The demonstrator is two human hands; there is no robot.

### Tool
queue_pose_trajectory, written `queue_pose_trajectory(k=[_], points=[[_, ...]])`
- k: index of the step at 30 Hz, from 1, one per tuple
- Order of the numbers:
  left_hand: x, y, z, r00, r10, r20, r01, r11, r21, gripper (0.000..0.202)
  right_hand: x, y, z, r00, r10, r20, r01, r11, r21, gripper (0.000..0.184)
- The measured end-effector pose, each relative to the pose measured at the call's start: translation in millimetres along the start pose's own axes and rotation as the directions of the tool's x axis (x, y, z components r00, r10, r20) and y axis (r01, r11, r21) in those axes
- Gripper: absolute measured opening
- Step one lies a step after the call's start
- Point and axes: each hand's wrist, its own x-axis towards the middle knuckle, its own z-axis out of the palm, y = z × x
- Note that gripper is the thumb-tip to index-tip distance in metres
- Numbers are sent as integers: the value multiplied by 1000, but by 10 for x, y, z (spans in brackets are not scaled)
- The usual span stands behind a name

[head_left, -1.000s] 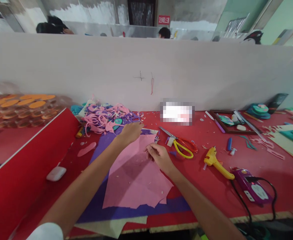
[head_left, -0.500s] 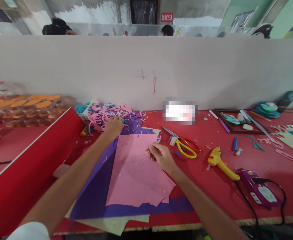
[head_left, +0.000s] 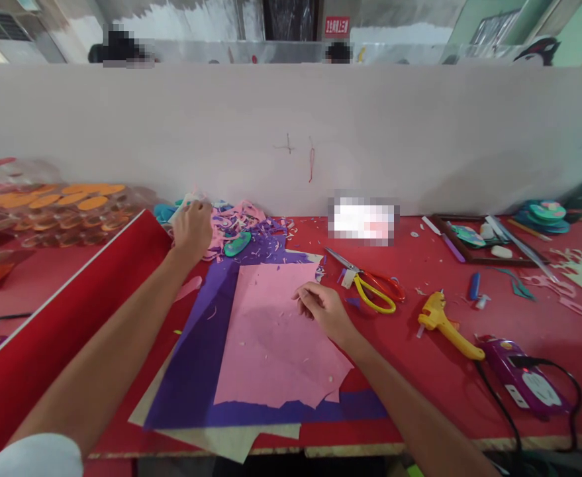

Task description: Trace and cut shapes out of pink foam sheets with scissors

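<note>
My left hand (head_left: 191, 230) reaches to the back left of the red table and presses, fingers curled, into a pile of pink and purple foam scraps (head_left: 236, 228) beside the red roll (head_left: 67, 311). What its fingers hold is hidden. My right hand (head_left: 323, 310) rests with curled fingers on the right edge of a pink sheet (head_left: 275, 338). That sheet lies on a larger purple sheet (head_left: 196, 351), with a cream sheet (head_left: 221, 440) under both at the table's front edge.
Yellow-and-red scissors (head_left: 370, 288) lie right of the pink sheet. A yellow glue gun (head_left: 444, 321) and a purple device (head_left: 522, 381) with a black cable sit further right. A dark tray (head_left: 484, 242) holds craft pieces. Orange discs (head_left: 47, 205) sit at left. A pale partition (head_left: 291, 132) backs the table.
My left hand has moved from the top of the pink sheet leftward and back into the scrap pile. The right hand has stayed on the pink sheet's edge.
</note>
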Motion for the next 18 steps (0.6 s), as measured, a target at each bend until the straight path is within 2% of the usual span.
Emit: queue_pose_trajectory(k=[1,3,5,6,8,10,13,18], points=[[-3,4,-46,999,5,-48,-4,999,32,40,-1,-1,3,1000,0,2,0,1000,-4,32],[-34,87,-71,995,92,-44,-88,992,87,40,-3,-4,5,1000,4,5,-4,1000,-12,31],[-89,235,3,972,213,101,-222,971,89,36,-1,-8,2,1000,10,7,-10,1000,-18,30],[-120,313,69,958,229,173,-244,968,67,34,0,-10,-2,1000,12,7,-12,1000,-21,30],[-175,436,223,951,193,241,-211,976,51,35,4,-14,-10,1000,12,4,-11,1000,-24,29],[-208,493,358,957,139,255,-159,986,58,40,8,-19,-17,1000,11,2,-11,1000,-23,29],[-215,478,454,959,164,231,-178,983,42,39,8,-31,-20,1000,18,0,-18,1000,-22,29],[-177,407,397,954,291,76,-287,956,-55,37,2,-48,-17,1000,16,0,-16,999,-34,29]])
